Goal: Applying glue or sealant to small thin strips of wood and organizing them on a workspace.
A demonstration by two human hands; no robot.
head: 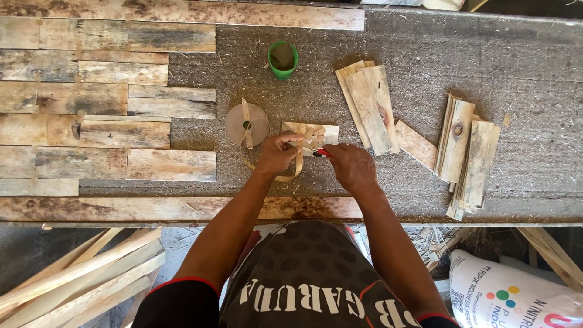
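My left hand is closed on a thin pale strip of tape that loops out below it and leads from a round tape roll. My right hand grips a small red-handled cutter, its tip pointing left at the strip between both hands. Under the hands lies a small flat wood piece on the rough grey board.
A green cup stands behind the roll. Loose wood slats and a stack of slats lie to the right. Glued weathered planks cover the left. Long pale sticks and a white printed sack sit below the bench edge.
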